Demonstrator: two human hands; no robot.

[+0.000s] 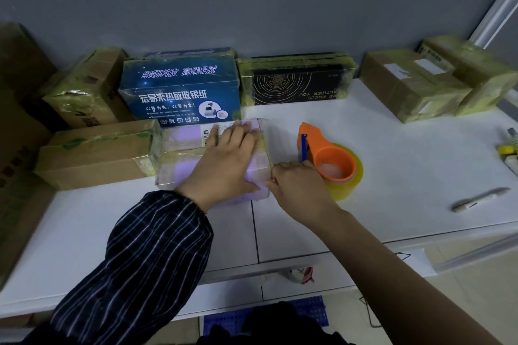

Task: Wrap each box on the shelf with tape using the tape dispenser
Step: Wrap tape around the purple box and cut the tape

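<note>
- Head view: the left hand (227, 157) lies flat on top of the pale purple box (179, 168), fingers straight and spread, its grip apart and clamped on nothing. It only presses the box down.
- The box sits on the white table (392, 190), touching a brown carton (95, 151) on its left and just in front of a blue box (182, 92).
- The right hand (300, 187) is at the box's near right corner with its fingers curled. Whether its grip is clamped on a tape end or merely rubbing the edge cannot be told (clear tape would barely show here).
- The tape dispenser (328, 157), orange with a yellowish roll, rests on the table just right of the box and beside the right hand.
- Judged step: smoothing or finishing a strip at that corner, with the dispenser set down.
- The next move probably calls for taking up the dispenser, or turning the box, while the left hand steadies it.
- The cartons along the wall already look glossy with tape, so this box seems among the last.
</note>
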